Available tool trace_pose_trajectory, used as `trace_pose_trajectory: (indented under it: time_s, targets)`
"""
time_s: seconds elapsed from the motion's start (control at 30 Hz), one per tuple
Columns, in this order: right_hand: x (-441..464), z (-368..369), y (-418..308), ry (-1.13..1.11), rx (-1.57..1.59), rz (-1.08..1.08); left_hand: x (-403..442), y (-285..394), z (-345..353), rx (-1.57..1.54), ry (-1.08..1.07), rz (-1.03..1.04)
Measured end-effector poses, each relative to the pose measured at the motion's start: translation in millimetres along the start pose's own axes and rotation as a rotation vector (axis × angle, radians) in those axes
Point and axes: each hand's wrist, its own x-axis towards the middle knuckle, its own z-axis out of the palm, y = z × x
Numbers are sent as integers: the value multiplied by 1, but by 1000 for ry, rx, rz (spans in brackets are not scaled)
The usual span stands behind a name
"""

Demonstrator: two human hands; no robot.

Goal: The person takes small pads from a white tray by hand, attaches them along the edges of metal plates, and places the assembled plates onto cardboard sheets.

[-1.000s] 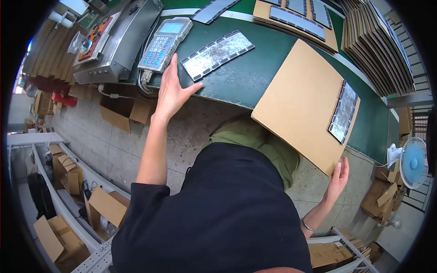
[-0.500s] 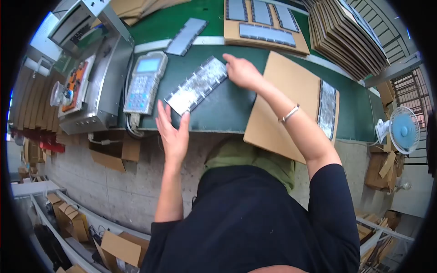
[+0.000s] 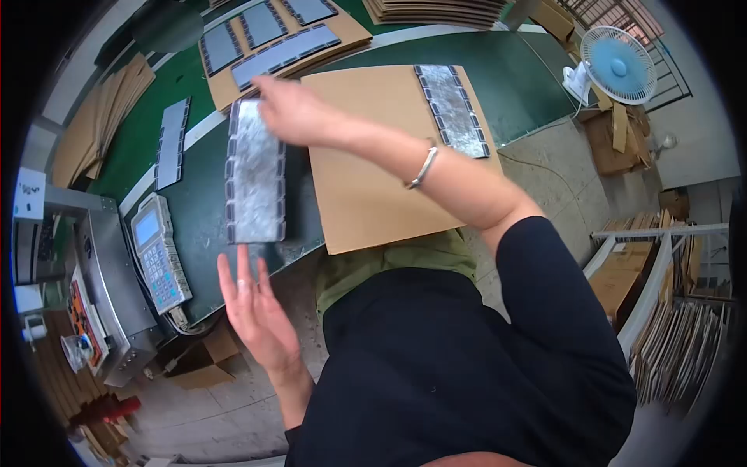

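1. The left hand [image 3: 263,323] has its fingers spread and stretched away from the body, their tips at the near edge of a mottled, black-edged panel [image 3: 257,175].
2. That panel lies straight ahead of the left hand, reaching as far as the right hand; whether it touches the green table [image 3: 201,226] under it, I cannot tell.
3. The right hand [image 3: 292,113], blurred, is at the panel's far right corner with its fingers bent over it; whether they pinch it, I cannot tell.
4. Right of the left hand and under the right forearm is a cardboard sheet [image 3: 373,191], with a second panel [image 3: 454,109] along its right side.
5. Just beyond the right hand, a cardboard stack [image 3: 354,33] bears four grey panels [image 3: 286,54].
6. Ahead and left of the left hand lies a keypad device [image 3: 158,253].
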Motion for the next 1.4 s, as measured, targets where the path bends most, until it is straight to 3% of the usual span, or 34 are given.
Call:
trace_pose_trajectory:
  time_s: [0.1,0.17,0.27,0.37,0.63,0.7,0.73,0.8,0.83,0.87,1.03,1.23,1.27,1.37,1.4]
  targets:
    - [-1,-51,31,103,-123,-1,-7,-5,38,-103,-146,-93]
    - [-11,-89,46,103,-170,55,-3,-14,51,-314,-275,-318]
    - [-22,-123,66,3,-273,208,7,-42,71,-501,-304,-563]
    - [-28,-120,110,-16,-307,217,10,-65,86,-497,-310,-641]
    - [-37,-117,135,-97,-255,179,7,-75,93,-414,-370,-735]
    - [-41,-117,140,-48,-187,106,8,-55,88,-103,-441,-688]
    - [-50,-124,140,-8,-117,-1,17,-53,79,57,-477,-521]
    - [-65,-137,111,4,-7,61,61,-34,55,762,-357,204]
    - [-72,-144,99,-5,65,88,94,-26,42,852,-217,425]
    - [-73,-150,92,-27,90,94,130,-23,30,795,-69,510]
    - [-71,-141,60,-128,241,10,263,-7,-51,1476,281,664]
    - [-64,-131,20,-292,148,-83,351,26,-61,1529,263,235]
    - [-59,-128,19,-312,177,-66,362,29,-66,1616,264,228]
    - [-14,-107,8,-336,131,-79,328,40,-58,1481,196,383]
    - [11,-92,7,-358,114,-126,295,40,-49,1257,154,363]
